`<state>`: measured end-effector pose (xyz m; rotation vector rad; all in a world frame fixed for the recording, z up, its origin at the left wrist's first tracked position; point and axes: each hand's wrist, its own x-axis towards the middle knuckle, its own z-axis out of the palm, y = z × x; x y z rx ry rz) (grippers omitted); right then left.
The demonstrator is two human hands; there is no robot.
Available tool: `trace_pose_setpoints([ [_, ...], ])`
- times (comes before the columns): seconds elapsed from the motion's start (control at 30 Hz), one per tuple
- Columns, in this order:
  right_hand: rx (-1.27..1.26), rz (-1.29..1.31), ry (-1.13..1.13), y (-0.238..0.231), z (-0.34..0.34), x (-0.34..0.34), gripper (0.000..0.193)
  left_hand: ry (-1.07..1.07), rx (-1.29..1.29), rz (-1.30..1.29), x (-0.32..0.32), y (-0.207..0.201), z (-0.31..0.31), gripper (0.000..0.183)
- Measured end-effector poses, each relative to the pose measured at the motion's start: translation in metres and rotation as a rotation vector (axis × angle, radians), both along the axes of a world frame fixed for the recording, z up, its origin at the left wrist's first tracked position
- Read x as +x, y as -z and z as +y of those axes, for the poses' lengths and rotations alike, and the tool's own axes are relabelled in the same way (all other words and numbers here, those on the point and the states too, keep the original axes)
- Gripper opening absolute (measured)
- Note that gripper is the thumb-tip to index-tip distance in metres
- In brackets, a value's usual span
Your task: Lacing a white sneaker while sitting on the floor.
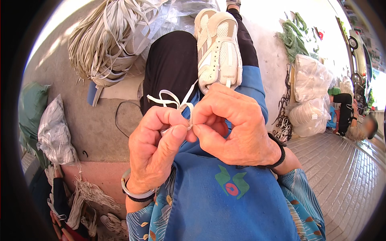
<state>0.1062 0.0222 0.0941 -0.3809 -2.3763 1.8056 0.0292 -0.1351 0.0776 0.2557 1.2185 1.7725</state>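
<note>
In front of my apron, both hands meet over a thin white shoelace (186,105). My left hand (157,142) pinches it between thumb and forefinger. My right hand (235,124) is also closed in a pinch at the same spot, its fingertips against the left ones. Part of the lace is hidden by my fingers, while a loose loop curls above the left hand. A pair of white and beige sneakers (219,50) rests on my legs just beyond the right hand, toes pointing away; the near one shows a row of eyelets.
A big bundle of pale flat laces (110,44) hangs at the far left. Filled plastic bags (311,96) and green netting (295,36) lie to the right, near another person (358,120). More pale laces (90,195) and a co-worker's hand (58,221) appear at lower left.
</note>
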Motion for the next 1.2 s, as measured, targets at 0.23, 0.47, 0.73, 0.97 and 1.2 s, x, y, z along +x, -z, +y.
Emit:
trace_pose_setpoints([
  [0.23, 0.042, 0.01, -0.007, -0.0006, 0.0006, -0.001, 0.013, -0.078, -0.04, 0.058, 0.0059, 0.0011, 0.0039, 0.019],
  [0.47, 0.03, 0.022, -0.029, 0.0002, -0.0001, 0.0005, 0.01, -0.053, -0.11, 0.132, 0.0043, 0.0026, 0.003, 0.014],
  [0.73, -0.406, -0.198, 0.019, 0.0003, 0.0037, 0.0027, 0.006, -0.124, -0.162, 0.249, 0.0069, 0.0043, 0.0044, 0.01],
  [0.97, -0.271, -0.161, 0.066, -0.0017, 0.0012, 0.0038, 0.006, -0.149, -0.182, 0.179, 0.008, 0.0, 0.0072, 0.01],
  [1.2, -0.11, -0.137, 0.036, -0.0036, 0.0002, 0.0021, 0.008, -0.159, -0.195, 0.305, 0.009, 0.0008, 0.0076, 0.011],
])
